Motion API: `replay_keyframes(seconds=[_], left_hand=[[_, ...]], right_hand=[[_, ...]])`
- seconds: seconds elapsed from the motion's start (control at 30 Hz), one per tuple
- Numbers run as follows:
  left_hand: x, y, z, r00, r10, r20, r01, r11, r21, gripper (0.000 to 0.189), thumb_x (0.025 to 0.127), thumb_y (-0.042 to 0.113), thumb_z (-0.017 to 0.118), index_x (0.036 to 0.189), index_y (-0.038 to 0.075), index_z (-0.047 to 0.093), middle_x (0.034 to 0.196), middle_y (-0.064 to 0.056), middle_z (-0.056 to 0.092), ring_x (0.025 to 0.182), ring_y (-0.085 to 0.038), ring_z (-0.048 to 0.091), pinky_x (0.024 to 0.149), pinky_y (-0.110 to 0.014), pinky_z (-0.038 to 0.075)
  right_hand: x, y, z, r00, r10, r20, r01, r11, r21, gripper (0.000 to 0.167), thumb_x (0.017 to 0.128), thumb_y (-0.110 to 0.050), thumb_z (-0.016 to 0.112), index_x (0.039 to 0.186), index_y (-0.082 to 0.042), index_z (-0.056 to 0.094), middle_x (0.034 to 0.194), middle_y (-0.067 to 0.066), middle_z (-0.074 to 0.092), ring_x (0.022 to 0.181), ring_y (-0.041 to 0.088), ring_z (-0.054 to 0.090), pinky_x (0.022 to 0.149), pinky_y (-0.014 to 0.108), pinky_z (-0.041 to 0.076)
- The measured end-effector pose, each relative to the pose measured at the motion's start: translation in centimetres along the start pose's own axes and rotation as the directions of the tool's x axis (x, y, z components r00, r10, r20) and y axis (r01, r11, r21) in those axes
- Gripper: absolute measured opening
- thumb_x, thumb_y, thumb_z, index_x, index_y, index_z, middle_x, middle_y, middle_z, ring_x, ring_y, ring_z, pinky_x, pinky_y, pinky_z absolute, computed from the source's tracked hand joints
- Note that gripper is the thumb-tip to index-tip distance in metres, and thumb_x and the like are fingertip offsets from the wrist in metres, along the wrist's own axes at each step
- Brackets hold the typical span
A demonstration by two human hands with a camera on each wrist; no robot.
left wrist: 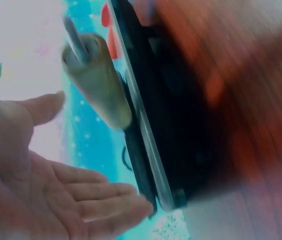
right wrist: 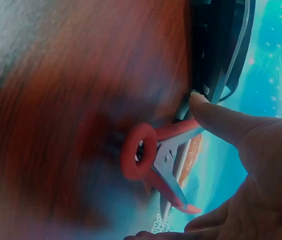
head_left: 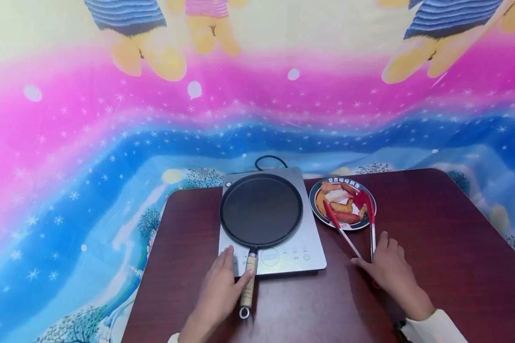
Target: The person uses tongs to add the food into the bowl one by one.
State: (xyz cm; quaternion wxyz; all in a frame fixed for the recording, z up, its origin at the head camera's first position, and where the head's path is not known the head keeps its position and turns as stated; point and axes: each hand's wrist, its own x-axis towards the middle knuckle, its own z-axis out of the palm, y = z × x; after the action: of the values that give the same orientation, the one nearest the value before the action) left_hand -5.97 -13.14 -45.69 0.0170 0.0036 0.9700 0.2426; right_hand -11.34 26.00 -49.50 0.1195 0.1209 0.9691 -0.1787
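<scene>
A flat black frying pan rests on a silver induction cooker, its wooden handle pointing toward me. My left hand hovers about that handle, thumb and fingers spread; the left wrist view shows a gap between palm and handle. Red-and-metal tongs lean with their spread red tips on a plate of food. Around the lower part of the tongs, my right hand has its thumb and fingers stretched out on either side, not gripping.
Several browned pieces and a reddish sausage lie on the plate, right of the cooker. A black cord loops behind the cooker. The dark red wooden table ends at a patterned cloth backdrop.
</scene>
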Motion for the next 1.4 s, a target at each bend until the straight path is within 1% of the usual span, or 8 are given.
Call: replay_keyframes(seconds=[0.2,0.37,0.5,0.7,0.87,1.17,1.27,1.4], left_hand=[[-0.4,0.9,0.4,0.997,0.057,-0.051,-0.055,0.997,0.047,0.066,0.086,0.042,0.08,0.127,-0.007,0.064,0.109,-0.015,0.066,0.104,-0.031,0.066,0.089,-0.049,0.054],[-0.4,1.3,0.9,0.996,0.089,-0.026,-0.09,0.996,-0.014,0.041,0.081,0.033,0.085,0.097,-0.001,0.07,0.079,-0.002,0.055,0.069,-0.014,0.054,0.065,-0.035,0.049],[0.0,1.6,1.3,0.995,0.099,-0.022,-0.1,0.994,-0.051,0.031,0.079,0.028,0.086,0.087,0.003,0.069,0.072,0.0,0.054,0.067,-0.013,0.054,0.065,-0.034,0.048],[0.5,1.8,1.6,0.995,0.097,-0.038,-0.099,0.994,-0.042,0.026,0.079,0.025,0.085,0.076,0.008,0.065,0.067,0.001,0.054,0.065,-0.016,0.057,0.064,-0.037,0.05],[0.7,2.0,1.4,0.993,0.112,-0.049,-0.113,0.993,-0.026,0.027,0.078,0.024,0.086,0.073,0.008,0.064,0.066,-0.001,0.055,0.063,-0.019,0.059,0.061,-0.038,0.05],[0.7,2.2,1.5,0.991,0.118,-0.061,-0.119,0.993,-0.02,0.027,0.077,0.023,0.087,0.074,0.007,0.065,0.066,-0.001,0.053,0.062,-0.018,0.057,0.061,-0.039,0.05],[0.5,2.1,1.7,0.991,0.122,-0.058,-0.122,0.992,-0.008,0.027,0.078,0.023,0.086,0.075,0.006,0.065,0.066,0.0,0.053,0.062,-0.018,0.056,0.062,-0.039,0.048],[0.3,2.1,1.9,0.99,0.126,-0.06,-0.125,0.992,0.006,0.027,0.078,0.023,0.087,0.076,0.006,0.066,0.065,0.0,0.053,0.062,-0.018,0.056,0.062,-0.038,0.048]], right_hand=[[0.5,-0.6,0.7,1.0,0.007,0.014,-0.007,1.0,0.024,0.134,0.08,-0.064,0.077,0.147,0.028,0.005,0.132,0.051,0.028,0.121,0.063,0.035,0.096,0.071,0.046],[1.0,-0.9,1.3,1.0,0.008,-0.027,-0.007,1.0,0.028,0.127,0.082,-0.057,0.079,0.144,0.029,0.01,0.125,0.05,0.033,0.116,0.062,0.041,0.095,0.069,0.047],[1.3,-1.2,1.5,0.998,0.022,-0.056,-0.02,0.999,0.044,0.118,0.081,-0.054,0.081,0.139,0.027,0.018,0.117,0.045,0.037,0.107,0.057,0.047,0.088,0.066,0.051],[1.6,-1.6,1.7,0.99,0.02,-0.139,-0.012,0.998,0.055,0.089,0.083,-0.048,0.082,0.116,0.022,0.036,0.1,0.035,0.042,0.087,0.044,0.053,0.071,0.053,0.054],[1.7,-1.4,1.4,0.985,-0.007,-0.173,0.014,0.999,0.04,0.075,0.087,-0.039,0.078,0.109,0.02,0.038,0.095,0.034,0.042,0.082,0.043,0.052,0.068,0.052,0.053],[1.2,-0.2,-1.6,0.964,-0.124,-0.233,0.144,0.987,0.07,0.089,0.09,-0.025,0.076,0.137,0.028,0.022,0.113,0.043,0.038,0.098,0.055,0.045,0.088,0.065,0.045],[0.8,0.7,-2.9,0.956,-0.172,-0.239,0.18,0.984,0.01,0.089,0.091,-0.023,0.077,0.142,0.025,0.023,0.118,0.044,0.04,0.101,0.056,0.045,0.088,0.067,0.047],[0.6,2.1,-4.4,0.919,-0.284,-0.273,0.259,0.958,-0.124,0.084,0.089,-0.018,0.079,0.143,0.022,0.031,0.121,0.044,0.046,0.101,0.056,0.05,0.084,0.068,0.05]])
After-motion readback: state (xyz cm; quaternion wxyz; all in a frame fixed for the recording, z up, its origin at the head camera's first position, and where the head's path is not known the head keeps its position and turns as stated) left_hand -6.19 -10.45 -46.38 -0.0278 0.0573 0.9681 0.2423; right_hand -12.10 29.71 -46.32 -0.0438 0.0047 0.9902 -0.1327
